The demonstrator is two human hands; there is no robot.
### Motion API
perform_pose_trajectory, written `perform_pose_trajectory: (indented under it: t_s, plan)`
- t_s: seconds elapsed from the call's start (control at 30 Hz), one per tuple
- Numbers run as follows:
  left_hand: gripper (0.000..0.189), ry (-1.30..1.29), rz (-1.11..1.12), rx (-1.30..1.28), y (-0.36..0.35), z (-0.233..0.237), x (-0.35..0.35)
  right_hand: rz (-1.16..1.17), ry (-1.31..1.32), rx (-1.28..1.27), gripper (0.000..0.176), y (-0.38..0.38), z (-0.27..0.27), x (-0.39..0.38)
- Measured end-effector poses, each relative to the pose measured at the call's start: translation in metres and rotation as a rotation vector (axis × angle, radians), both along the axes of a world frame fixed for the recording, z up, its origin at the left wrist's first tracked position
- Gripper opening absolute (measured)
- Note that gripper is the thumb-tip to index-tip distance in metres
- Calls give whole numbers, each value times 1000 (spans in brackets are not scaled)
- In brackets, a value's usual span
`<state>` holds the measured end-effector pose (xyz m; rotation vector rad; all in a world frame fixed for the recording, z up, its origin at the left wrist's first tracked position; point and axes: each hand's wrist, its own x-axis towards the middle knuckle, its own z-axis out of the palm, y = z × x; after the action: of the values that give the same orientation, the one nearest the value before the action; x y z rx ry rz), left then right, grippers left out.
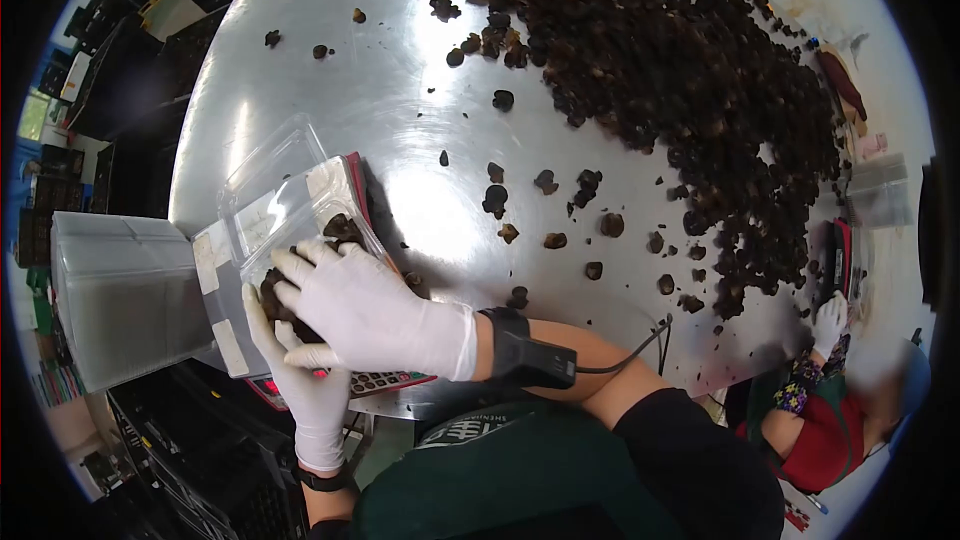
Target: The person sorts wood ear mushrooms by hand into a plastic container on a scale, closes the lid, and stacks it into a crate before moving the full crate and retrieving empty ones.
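My gloved right hand [375, 315] lies over a clump of dark wood ear mushrooms [272, 295], its fingers and thumb curved round them. My gloved left hand [310, 390] cups the same clump from the near left side, partly under the right hand. Both hands are inside or just over a clear plastic box [262, 240] with its lid raised. Under the box is a scale with a keypad [385, 380] and a red edge, mostly covered. Another mushroom [343, 229] shows beyond my right fingertips. How much lies under my palms is hidden.
A large heap of wood ear mushrooms [680, 80] covers the far right of the metal table [400, 120], with loose pieces scattered nearer. Stacked clear boxes [125, 290] stand left. Black crates [215, 450] sit below. A co-worker's gloved hand [830, 320] is at the right edge.
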<state>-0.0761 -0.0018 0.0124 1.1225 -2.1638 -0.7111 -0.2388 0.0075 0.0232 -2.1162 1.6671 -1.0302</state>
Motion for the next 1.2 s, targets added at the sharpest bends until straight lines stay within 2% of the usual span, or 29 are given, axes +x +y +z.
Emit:
perform_pose_trajectory:
  t_s: [0.07, 0.13, 0.17, 0.23, 0.33, 0.37, 0.43, 0.5, 0.6, 0.67, 0.8, 0.83, 0.93, 1.03, 1.13, 1.2]
  plan:
    - [88, -157, -44, -93, -1, 5, 0, 36, 9, -4, 50, 10, 7, -4]
    - [68, -313, -95, -193, -3, 11, -2, -21, -83, 40, 43, 19, 4, -20]
    - [61, -392, -81, -161, -2, 11, -2, -160, -84, -171, 36, 24, -18, -30]
    - [52, -434, -97, -156, -3, 10, -1, -426, -268, 151, 36, 43, -25, -72]
    - [44, -434, -97, -141, -7, 11, -2, -792, 142, 398, 58, 73, -68, -134]
    - [42, -428, -92, -130, -8, 11, -2, -847, 217, 333, 49, 86, -106, -151]
    - [40, -422, -90, -121, -8, 10, -3, -773, 81, 259, 30, 102, -139, -175]
    - [39, -418, -82, -125, -10, 9, -6, -730, -47, 210, 16, 98, -137, -178]
    - [38, -410, -81, -120, -11, 10, -10, -641, -44, 118, 11, 79, -125, -145]
    - [38, -392, -70, -103, -10, 11, -11, -453, 31, 227, 10, 71, -140, -130]
    - [48, -334, -37, -83, -8, 17, -17, -348, -166, 212, 16, 53, -134, -162]
    - [49, -340, -31, -26, -7, 21, -18, -447, -218, 191, 18, 46, -125, -176]
    - [51, -378, -13, -45, -6, 20, -19, -699, 4, -17, 17, 15, -107, -213]
    - [51, -389, -10, -29, -6, 21, -20, -692, 218, -35, 13, -20, -150, -244]
    - [51, -406, -8, -17, -7, 22, -20, -674, 70, 52, 20, -37, -164, -264]
    - [51, -420, -5, -1, -7, 22, -19, -694, 76, -60, 25, -47, -161, -276]
